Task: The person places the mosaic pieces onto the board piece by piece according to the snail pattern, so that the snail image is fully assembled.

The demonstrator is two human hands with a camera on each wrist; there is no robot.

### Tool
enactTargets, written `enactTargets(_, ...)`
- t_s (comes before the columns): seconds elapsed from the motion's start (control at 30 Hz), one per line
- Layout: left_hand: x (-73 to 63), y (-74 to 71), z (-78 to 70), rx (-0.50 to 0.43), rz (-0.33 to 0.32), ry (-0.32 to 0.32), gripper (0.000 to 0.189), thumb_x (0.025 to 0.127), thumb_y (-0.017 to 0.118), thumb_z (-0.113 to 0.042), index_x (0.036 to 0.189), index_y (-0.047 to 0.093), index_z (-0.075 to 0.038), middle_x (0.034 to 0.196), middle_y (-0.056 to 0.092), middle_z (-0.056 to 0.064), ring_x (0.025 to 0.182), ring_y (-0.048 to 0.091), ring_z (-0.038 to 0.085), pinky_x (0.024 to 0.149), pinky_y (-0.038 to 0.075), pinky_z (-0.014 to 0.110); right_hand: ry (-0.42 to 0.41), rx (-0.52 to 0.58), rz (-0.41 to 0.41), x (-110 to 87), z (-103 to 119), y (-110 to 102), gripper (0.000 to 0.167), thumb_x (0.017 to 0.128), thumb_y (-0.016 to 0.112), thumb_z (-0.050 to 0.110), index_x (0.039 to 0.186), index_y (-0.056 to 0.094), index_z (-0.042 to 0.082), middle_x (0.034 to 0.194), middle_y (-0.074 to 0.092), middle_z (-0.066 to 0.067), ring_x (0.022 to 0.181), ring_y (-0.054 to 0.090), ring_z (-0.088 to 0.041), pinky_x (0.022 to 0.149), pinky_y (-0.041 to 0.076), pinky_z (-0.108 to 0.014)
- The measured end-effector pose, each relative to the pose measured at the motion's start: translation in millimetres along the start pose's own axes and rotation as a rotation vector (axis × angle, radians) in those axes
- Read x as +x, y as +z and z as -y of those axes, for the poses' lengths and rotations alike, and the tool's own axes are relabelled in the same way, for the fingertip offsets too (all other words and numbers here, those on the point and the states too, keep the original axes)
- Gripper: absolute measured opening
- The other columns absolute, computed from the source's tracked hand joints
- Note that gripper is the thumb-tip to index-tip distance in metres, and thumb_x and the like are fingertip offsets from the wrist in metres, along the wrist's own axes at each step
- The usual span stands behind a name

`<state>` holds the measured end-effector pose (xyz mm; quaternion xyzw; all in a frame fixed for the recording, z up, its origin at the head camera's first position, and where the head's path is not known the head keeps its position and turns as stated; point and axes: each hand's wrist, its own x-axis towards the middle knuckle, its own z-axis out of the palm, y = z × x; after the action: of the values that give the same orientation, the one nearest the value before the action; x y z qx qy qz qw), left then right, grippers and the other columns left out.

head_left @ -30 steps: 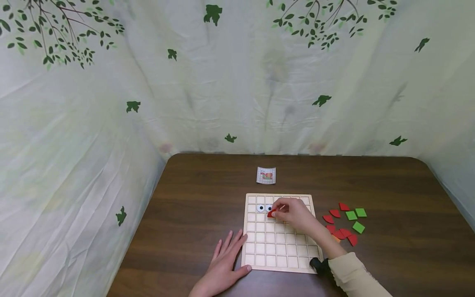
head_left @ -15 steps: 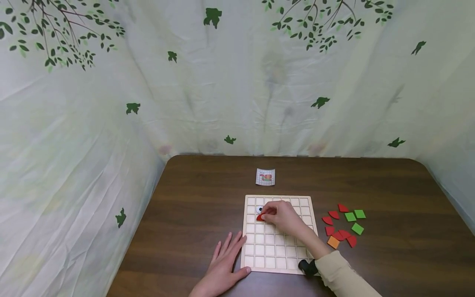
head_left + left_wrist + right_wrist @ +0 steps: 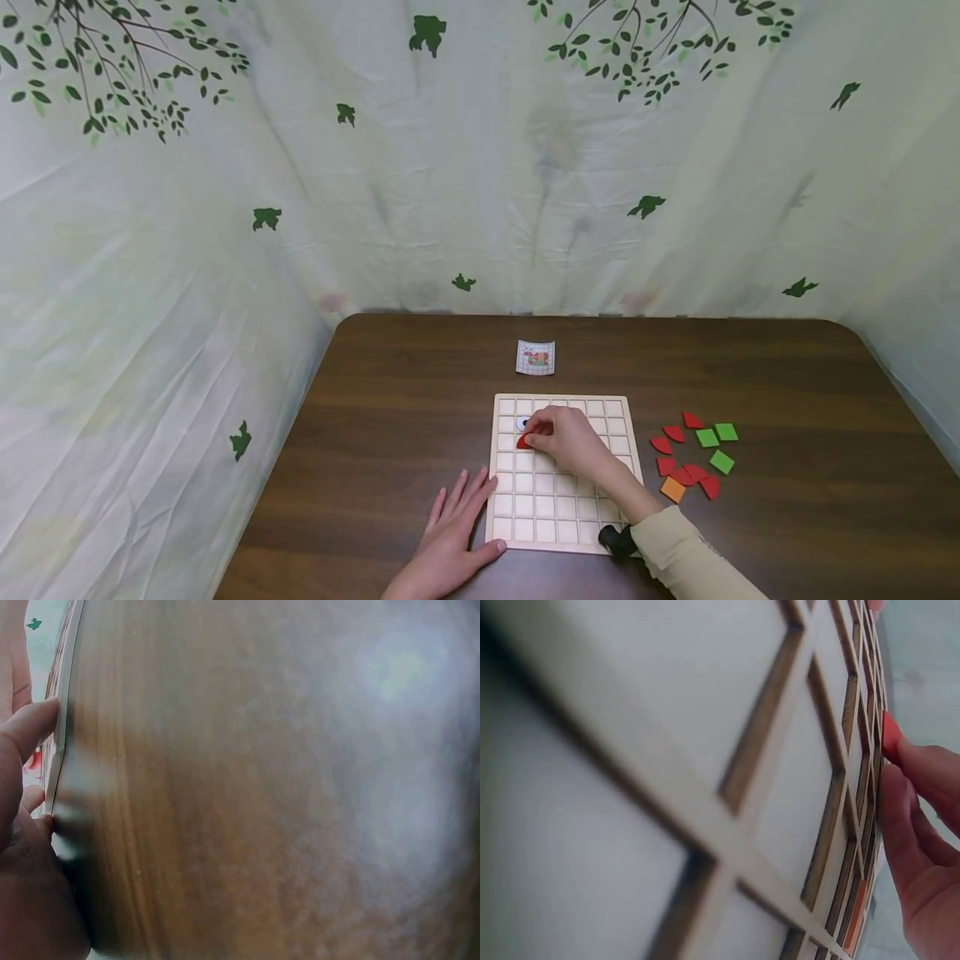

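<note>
A pale wooden grid board (image 3: 585, 529) lies on the dark brown table (image 3: 390, 417). My right hand (image 3: 564, 440) reaches over its upper left part and pinches a red piece (image 3: 524, 442) against a cell just below a googly-eye tile (image 3: 523, 423). The right wrist view shows the red piece (image 3: 890, 736) at my fingertips (image 3: 922, 761) against the grid board (image 3: 705, 787). My left hand (image 3: 453, 533) rests flat on the table, fingers spread, thumb touching the board's lower left edge. In the left wrist view the thumb (image 3: 26, 727) touches the board edge (image 3: 61, 727).
Loose red, green and orange pieces (image 3: 693, 458) lie in a cluster right of the board. A small pattern card (image 3: 536, 357) sits beyond the board's far edge. A leaf-printed cloth (image 3: 480, 167) hangs behind and beside the table.
My right hand has carried the red piece leftward and slightly down across the board, to the cell under the eye tile. The left hand has stayed put.
</note>
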<state>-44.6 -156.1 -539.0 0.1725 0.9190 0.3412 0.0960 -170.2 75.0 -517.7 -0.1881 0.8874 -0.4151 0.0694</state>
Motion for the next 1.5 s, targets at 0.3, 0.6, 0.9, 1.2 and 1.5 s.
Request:
enactTargets(0.3,1.5,-0.5,-1.1,-0.014,0.027,-0.013,0.076,0.090,0.066,-0.047,0.154,0.035,-0.020,0.162,0.024,0.003,0.148,0.012,0.034,0.111,0.002,0.060,-0.044,-0.074,-0.022,-3.4,-1.9,0.3,0.007,0.083,0.078,0.009,0.082,0.075,0.015,0.077,0.058,0.011,0.068,0.053,-0.006,0.063,0.046,-0.025)
enactTargets(0.6,0.8,-0.3,-1.3,-0.011,0.017,-0.001,0.076,0.089,0.066,-0.046,0.153,0.035,-0.019,0.161,0.024,0.003,0.148,0.013,0.034,0.110,0.003,0.060,0.012,-0.047,-0.023,-10.5,-0.6,-6.5,0.008,0.084,0.078,0.011,0.089,0.075,0.016,0.081,0.062,0.011,0.071,0.054,-0.008,0.066,0.047,-0.028)
enactTargets(0.9,2.1,-0.3,-2.4,-0.001,0.014,-0.009,0.076,0.089,0.067,-0.045,0.153,0.036,-0.019,0.161,0.025,0.003,0.148,0.013,0.034,0.110,0.004,0.061,0.111,0.018,-0.073,-25.1,-7.4,-24.3,0.018,0.084,0.076,0.008,0.100,0.073,0.014,0.083,0.062,0.010,0.076,0.056,-0.011,0.071,0.050,-0.030)
enactTargets(1.2,0.7,0.2,-2.5,0.000,0.003,0.000,0.076,0.088,0.068,-0.044,0.153,0.036,-0.019,0.161,0.026,0.003,0.148,0.013,0.034,0.110,0.005,0.061,0.140,-0.005,-0.153,-44.3,-19.9,-47.9,0.025,0.086,0.077,0.011,0.110,0.072,0.010,0.091,0.065,0.006,0.081,0.059,-0.012,0.077,0.053,-0.034)
enactTargets(1.5,1.6,0.7,-1.0,-0.001,0.012,-0.010,0.077,0.088,0.068,-0.045,0.153,0.035,-0.020,0.161,0.025,0.001,0.148,0.012,0.034,0.110,0.004,0.061,0.138,-0.069,-0.215,-63.4,-46.7,-71.9,0.024,0.088,0.074,0.011,0.112,0.070,0.009,0.099,0.066,0.001,0.084,0.059,-0.015,0.073,0.053,-0.032)
